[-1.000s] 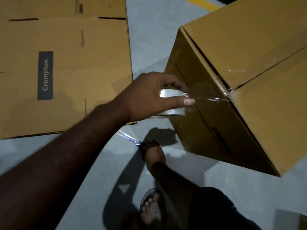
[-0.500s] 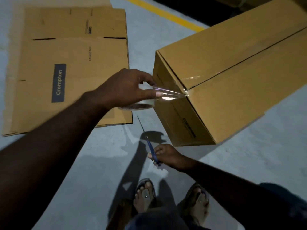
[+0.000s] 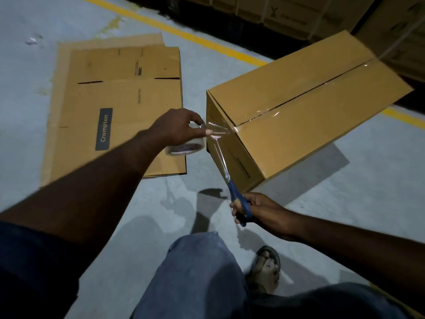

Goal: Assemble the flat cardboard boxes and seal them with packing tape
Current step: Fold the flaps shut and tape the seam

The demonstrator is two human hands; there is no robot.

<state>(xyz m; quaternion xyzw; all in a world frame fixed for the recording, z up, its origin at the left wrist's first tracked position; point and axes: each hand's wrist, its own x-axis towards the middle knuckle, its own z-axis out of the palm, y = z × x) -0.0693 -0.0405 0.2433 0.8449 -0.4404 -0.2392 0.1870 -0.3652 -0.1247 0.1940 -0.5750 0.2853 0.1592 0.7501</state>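
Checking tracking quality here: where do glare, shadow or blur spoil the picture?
Head view: glare glints on the stretched tape and the box seam; head view: dim light, hard shadows on the floor; head view: left forearm slightly soft.

Brown box [image 3: 299, 125], blue-handled scissors [image 3: 238, 201], yellow floor line [image 3: 174, 31].
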